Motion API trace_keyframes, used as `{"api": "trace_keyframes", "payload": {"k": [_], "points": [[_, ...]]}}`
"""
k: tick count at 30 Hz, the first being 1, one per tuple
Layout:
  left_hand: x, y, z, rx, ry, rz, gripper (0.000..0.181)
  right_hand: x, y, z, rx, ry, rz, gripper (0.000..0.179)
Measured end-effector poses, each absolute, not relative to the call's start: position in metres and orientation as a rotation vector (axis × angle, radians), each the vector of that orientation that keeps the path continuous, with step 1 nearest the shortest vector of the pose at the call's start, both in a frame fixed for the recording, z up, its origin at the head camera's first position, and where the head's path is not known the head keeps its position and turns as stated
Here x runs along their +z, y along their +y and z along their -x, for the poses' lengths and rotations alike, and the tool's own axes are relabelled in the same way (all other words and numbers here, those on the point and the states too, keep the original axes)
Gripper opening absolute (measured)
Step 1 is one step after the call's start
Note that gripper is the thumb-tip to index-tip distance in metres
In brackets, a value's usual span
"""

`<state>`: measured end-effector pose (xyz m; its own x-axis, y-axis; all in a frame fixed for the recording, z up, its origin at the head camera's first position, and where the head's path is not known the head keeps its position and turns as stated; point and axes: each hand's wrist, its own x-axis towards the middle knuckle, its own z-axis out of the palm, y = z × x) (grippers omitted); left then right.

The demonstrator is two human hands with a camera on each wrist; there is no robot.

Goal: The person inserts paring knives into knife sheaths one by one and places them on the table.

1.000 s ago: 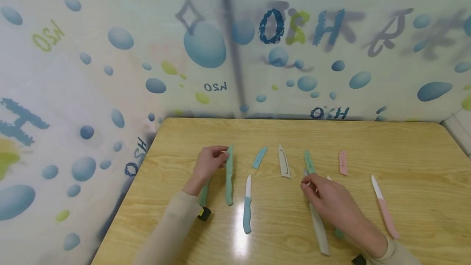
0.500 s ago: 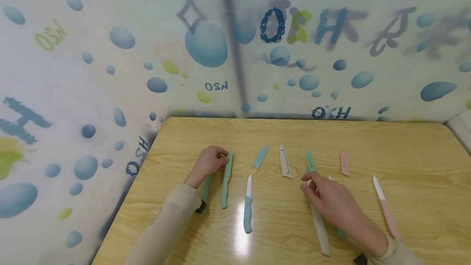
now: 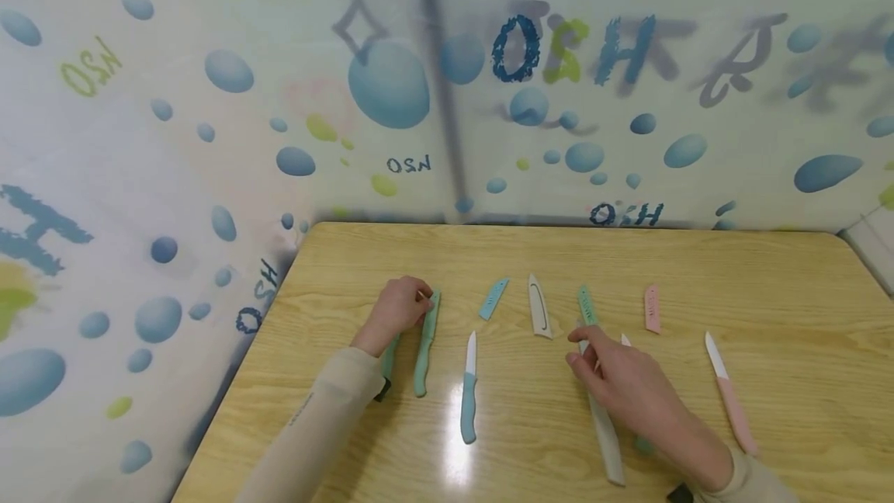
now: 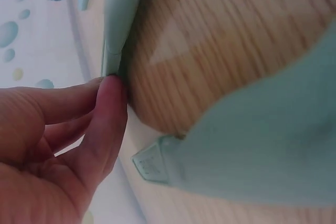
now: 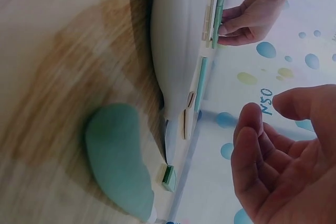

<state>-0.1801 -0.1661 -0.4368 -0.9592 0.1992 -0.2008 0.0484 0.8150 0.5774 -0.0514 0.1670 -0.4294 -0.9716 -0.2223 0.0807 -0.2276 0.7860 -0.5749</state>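
Note:
My left hand (image 3: 400, 307) pinches the sheathed end of a green knife (image 3: 425, 355) between thumb and fingers, its handle toward me. In the left wrist view, the fingertips grip the narrow sheath just beyond the handle. A second green knife (image 4: 262, 135) lies beside it, partly under my left wrist. My right hand (image 3: 625, 375) hovers over a white-handled knife (image 3: 606, 441), fingers loosely bent and nothing between them. Beneath that hand is a knife with a green handle (image 5: 118, 156), mostly hidden in the head view. A green sheath (image 3: 586, 305) lies just beyond.
A blue-handled knife (image 3: 469, 402) lies mid-table, a pink-handled knife (image 3: 730, 402) at the right, both with bare white blades. Blue (image 3: 493, 300), white (image 3: 538, 307) and pink (image 3: 652, 309) sheaths lie farther back. The wooden table (image 3: 782, 278) ends at a patterned wall covering.
The left hand has lowered the green knife slightly toward me and swung its handle end left. The right hand has stayed almost in place, its fingers a little looser.

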Motion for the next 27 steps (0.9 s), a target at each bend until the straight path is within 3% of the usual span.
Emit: {"api": "trace_keyframes", "payload": {"k": [13, 20, 27], "points": [[-0.434, -0.161, 0.183, 0.776, 2.937, -0.302, 0.013, -0.426, 0.168, 0.052, 0.927, -3.029, -0.367, 0.011], [-0.423, -0.134, 0.19, 0.934, 2.845, -0.479, 0.014, -0.426, 0.17, 0.049, 0.912, -2.993, -0.358, 0.011], [-0.423, -0.1, 0.202, 0.783, 2.783, -0.55, 0.02, -0.427, 0.17, 0.048, 0.893, -2.986, -0.349, 0.011]]}}
